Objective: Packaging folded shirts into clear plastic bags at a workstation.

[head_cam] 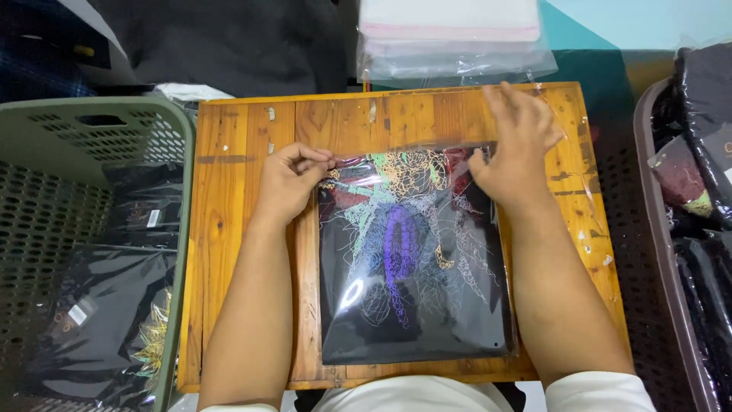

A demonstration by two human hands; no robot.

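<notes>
Head view: left hand (290,179) pinched the clear sleeve (415,255) of black printed fabric, centre frame; right hand (515,149) pressed its flap, fingers spread, on the desk (244,229)

The small table (252,137) is made of orange-brown wood, a bit shiny, with dark knots and scratches. On the table lies a black folded cloth (415,259) with bright thread-like lines, inside a clear plastic bag (358,294) that is smooth and very shiny. Left of the table is a green plastic basket (114,122) with holes, dull not shiny, and behind the table is a stack of clear shiny plastic bags (450,46).
</notes>
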